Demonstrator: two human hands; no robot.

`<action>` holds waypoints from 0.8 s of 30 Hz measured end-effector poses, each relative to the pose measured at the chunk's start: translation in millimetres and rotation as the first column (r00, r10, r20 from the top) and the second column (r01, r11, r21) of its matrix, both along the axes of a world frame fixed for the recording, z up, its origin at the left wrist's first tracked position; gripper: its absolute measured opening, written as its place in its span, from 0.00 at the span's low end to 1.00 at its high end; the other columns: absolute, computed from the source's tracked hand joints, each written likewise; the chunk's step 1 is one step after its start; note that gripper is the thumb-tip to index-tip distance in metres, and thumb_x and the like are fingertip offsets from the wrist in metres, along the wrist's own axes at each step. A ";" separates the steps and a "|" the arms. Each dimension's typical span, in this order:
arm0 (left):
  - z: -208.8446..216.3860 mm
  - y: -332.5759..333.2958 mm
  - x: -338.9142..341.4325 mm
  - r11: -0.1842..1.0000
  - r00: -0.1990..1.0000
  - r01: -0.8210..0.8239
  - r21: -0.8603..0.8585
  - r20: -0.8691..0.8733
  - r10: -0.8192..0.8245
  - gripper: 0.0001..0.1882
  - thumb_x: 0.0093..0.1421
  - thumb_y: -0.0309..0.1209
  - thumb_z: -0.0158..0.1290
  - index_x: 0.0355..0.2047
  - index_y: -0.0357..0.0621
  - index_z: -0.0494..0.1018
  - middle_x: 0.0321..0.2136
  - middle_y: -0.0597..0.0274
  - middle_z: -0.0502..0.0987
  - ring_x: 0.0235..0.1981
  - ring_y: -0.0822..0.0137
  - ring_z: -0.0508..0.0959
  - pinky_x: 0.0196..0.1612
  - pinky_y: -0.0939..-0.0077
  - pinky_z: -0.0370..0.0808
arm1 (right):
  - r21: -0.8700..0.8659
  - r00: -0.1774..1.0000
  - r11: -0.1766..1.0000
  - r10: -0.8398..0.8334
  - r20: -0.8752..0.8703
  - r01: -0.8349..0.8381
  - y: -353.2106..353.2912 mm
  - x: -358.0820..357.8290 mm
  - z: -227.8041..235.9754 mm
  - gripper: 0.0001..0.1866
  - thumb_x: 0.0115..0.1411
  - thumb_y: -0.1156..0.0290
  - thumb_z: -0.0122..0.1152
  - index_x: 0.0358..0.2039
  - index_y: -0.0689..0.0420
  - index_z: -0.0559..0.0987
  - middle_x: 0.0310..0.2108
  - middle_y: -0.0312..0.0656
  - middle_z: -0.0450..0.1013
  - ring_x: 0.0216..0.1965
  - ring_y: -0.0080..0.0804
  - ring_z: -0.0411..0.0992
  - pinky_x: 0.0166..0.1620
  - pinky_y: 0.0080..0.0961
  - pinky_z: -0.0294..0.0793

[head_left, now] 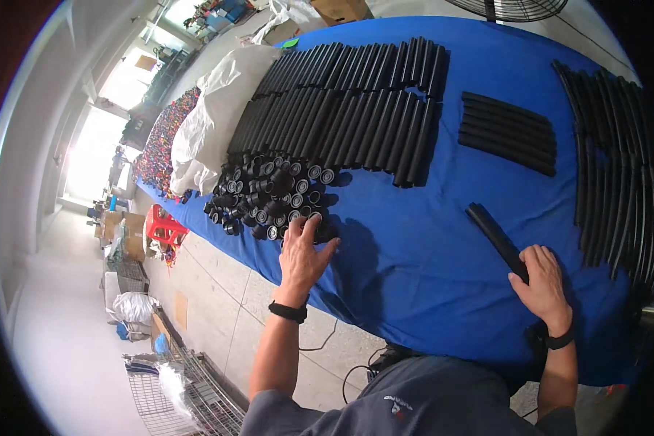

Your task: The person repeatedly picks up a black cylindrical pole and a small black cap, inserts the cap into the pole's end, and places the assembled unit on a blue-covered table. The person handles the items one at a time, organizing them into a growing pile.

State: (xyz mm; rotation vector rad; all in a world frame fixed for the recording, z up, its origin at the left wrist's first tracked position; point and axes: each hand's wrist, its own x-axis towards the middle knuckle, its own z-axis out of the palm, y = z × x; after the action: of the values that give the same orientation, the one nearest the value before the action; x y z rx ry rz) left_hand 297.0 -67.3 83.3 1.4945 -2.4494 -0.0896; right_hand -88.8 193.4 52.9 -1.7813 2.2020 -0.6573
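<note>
— Starting nearest the viewer: what do the two hands hold?

— Left hand (303,252): fingers spread open, fingertips resting on the near edge of the pile of short black caps (272,198). Right hand (541,280): closed around the near end of one black tube (495,236), which lies slantwise on the blue tabletop (414,269). Each wrist carries one black band.

— How many pieces?

— One tube in hand. The caps are heaped and overlapping, too many to count. To the right lies a small group of black tubes (507,132), about six, side by side. Farther back, two long rows of black tubes (345,105) lie packed together, dozens at least. Along the right rim, long curved black strips (616,163) run in a band.

— Any containers?

— One white sack (207,120) slumps on the far left edge; its contents are hidden.

— Open room?

— Bare blue cloth lies between the two hands and toward the near edge. The left edge drops to a tiled floor (218,291).
</note>
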 end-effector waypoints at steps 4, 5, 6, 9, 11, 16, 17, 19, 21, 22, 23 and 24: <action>-7.3 2.3 -12.8 0.998 0.984 -0.068 -0.017 0.165 0.070 0.33 0.57 0.47 0.65 0.60 0.50 0.72 0.57 0.52 0.71 0.56 0.49 0.73 0.53 0.56 0.78 | -0.031 1.000 1.000 -0.001 -0.010 0.001 2.4 0.2 -3.1 0.16 0.52 0.71 0.70 0.38 0.60 0.72 0.34 0.47 0.70 0.39 0.47 0.69 0.47 0.42 0.67; -7.8 1.9 -13.8 0.997 0.977 -0.067 -0.031 0.199 0.072 0.34 0.57 0.48 0.66 0.61 0.51 0.72 0.58 0.52 0.70 0.57 0.49 0.72 0.53 0.55 0.78 | -0.028 1.000 1.000 -0.003 -0.006 0.003 2.6 0.6 -2.9 0.16 0.52 0.71 0.70 0.38 0.60 0.72 0.35 0.47 0.70 0.39 0.47 0.69 0.47 0.41 0.67; -7.1 2.1 -15.9 0.997 0.973 -0.077 -0.023 0.216 0.080 0.35 0.57 0.48 0.65 0.62 0.53 0.70 0.59 0.51 0.69 0.59 0.48 0.70 0.52 0.53 0.79 | -0.039 1.000 0.999 -0.005 -0.007 0.005 3.2 1.3 -2.8 0.16 0.52 0.71 0.70 0.38 0.60 0.72 0.35 0.47 0.70 0.39 0.47 0.69 0.46 0.41 0.67; -12.5 0.0 -13.4 0.996 0.969 -0.080 -0.049 0.229 0.089 0.34 0.57 0.46 0.65 0.62 0.53 0.70 0.59 0.51 0.69 0.59 0.47 0.70 0.53 0.52 0.78 | -0.062 1.000 0.998 -0.009 -0.007 0.009 4.2 1.8 -3.2 0.16 0.52 0.72 0.69 0.38 0.60 0.72 0.34 0.47 0.70 0.39 0.47 0.69 0.46 0.41 0.67; -23.1 -4.8 -9.4 0.997 0.978 -0.040 -0.071 0.203 0.054 0.34 0.57 0.45 0.66 0.63 0.54 0.70 0.58 0.50 0.69 0.58 0.47 0.70 0.54 0.52 0.77 | -0.060 1.000 0.998 -0.009 -0.003 0.008 4.6 1.5 -4.6 0.16 0.52 0.72 0.69 0.38 0.60 0.72 0.34 0.47 0.70 0.39 0.47 0.69 0.46 0.41 0.67; -30.3 -9.7 -9.8 0.999 0.991 -0.038 -0.016 0.130 0.040 0.35 0.56 0.40 0.66 0.63 0.52 0.69 0.58 0.49 0.68 0.59 0.45 0.69 0.55 0.52 0.76 | -0.088 1.000 0.996 -0.009 0.004 0.009 5.2 0.7 -7.4 0.16 0.52 0.72 0.69 0.37 0.60 0.72 0.34 0.47 0.70 0.39 0.47 0.69 0.46 0.41 0.67; -27.3 -10.1 -10.5 0.999 0.992 -0.040 0.010 0.122 0.038 0.35 0.56 0.40 0.66 0.63 0.53 0.69 0.58 0.49 0.68 0.59 0.45 0.69 0.56 0.53 0.76 | -0.092 1.000 0.996 -0.011 0.006 0.011 5.5 0.5 -8.3 0.16 0.52 0.72 0.69 0.37 0.60 0.72 0.34 0.47 0.70 0.39 0.47 0.69 0.46 0.42 0.67; -23.0 -11.4 -9.9 0.999 0.995 -0.023 0.043 0.098 0.018 0.35 0.55 0.40 0.67 0.63 0.52 0.70 0.56 0.49 0.70 0.58 0.46 0.70 0.57 0.54 0.75 | -0.093 1.000 0.996 -0.013 0.003 0.013 5.8 -0.3 -7.6 0.16 0.51 0.72 0.69 0.37 0.60 0.72 0.34 0.47 0.70 0.39 0.47 0.69 0.46 0.42 0.67; -24.1 -14.0 -6.7 0.998 0.998 0.019 0.058 0.063 -0.023 0.35 0.54 0.39 0.68 0.62 0.52 0.70 0.54 0.50 0.71 0.57 0.48 0.71 0.58 0.56 0.73 | -0.101 1.000 0.995 -0.012 0.001 0.012 6.0 -0.5 -8.3 0.16 0.51 0.72 0.69 0.37 0.60 0.72 0.34 0.47 0.70 0.39 0.47 0.69 0.46 0.42 0.67; -25.7 -16.4 -4.3 0.999 0.997 0.033 0.042 0.070 -0.036 0.35 0.54 0.39 0.68 0.62 0.51 0.70 0.53 0.49 0.71 0.57 0.47 0.71 0.57 0.55 0.74 | -0.108 1.000 0.994 -0.011 -0.001 0.011 6.4 -0.6 -9.1 0.16 0.51 0.72 0.70 0.37 0.60 0.72 0.34 0.47 0.70 0.39 0.47 0.69 0.46 0.42 0.67; -27.7 -19.5 -1.9 0.999 0.996 0.047 0.027 0.077 -0.049 0.36 0.53 0.39 0.68 0.62 0.51 0.70 0.53 0.49 0.71 0.56 0.47 0.72 0.57 0.54 0.74 | -0.115 1.000 0.993 -0.011 -0.002 0.010 6.6 -0.4 -9.8 0.16 0.51 0.72 0.70 0.36 0.60 0.72 0.34 0.47 0.70 0.39 0.47 0.69 0.46 0.42 0.67; -26.7 -21.2 -4.2 0.998 0.995 0.064 0.014 0.081 -0.065 0.36 0.52 0.39 0.69 0.61 0.50 0.70 0.52 0.48 0.71 0.56 0.47 0.72 0.56 0.54 0.75 | -0.115 1.000 0.993 -0.010 0.001 0.010 6.7 -0.8 -10.0 0.16 0.51 0.72 0.70 0.36 0.60 0.72 0.34 0.47 0.70 0.39 0.47 0.69 0.46 0.42 0.67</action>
State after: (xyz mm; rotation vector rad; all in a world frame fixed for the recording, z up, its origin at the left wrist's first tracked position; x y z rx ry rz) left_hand 292.8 -88.4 56.7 1.4513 -2.5663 -0.0559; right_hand -89.6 200.1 42.9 -1.8248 2.2150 -0.8020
